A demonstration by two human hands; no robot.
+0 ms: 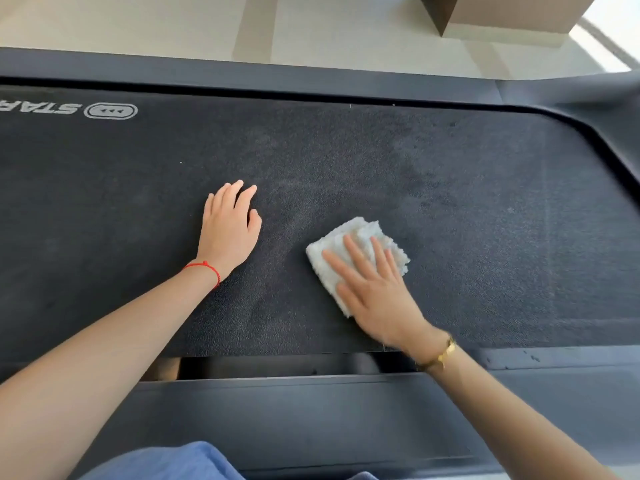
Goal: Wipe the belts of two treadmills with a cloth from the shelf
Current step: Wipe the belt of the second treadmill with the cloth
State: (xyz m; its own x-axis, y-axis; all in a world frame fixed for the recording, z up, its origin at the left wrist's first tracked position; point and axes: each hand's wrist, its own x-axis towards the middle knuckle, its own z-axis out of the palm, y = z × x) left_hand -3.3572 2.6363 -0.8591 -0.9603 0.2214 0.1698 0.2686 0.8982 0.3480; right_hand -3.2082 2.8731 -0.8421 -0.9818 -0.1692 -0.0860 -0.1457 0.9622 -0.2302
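Treadmill belt — folded cloth under flat right hand; left hand flat, empty.

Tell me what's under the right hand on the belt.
A folded white cloth lies flat under the right hand, whose straight fingers press it onto the belt. The belt beneath the cloth is covered.

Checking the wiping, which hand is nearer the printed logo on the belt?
Left. The left hand rests on the belt below-right of the logo; the right hand presses the cloth farther right.
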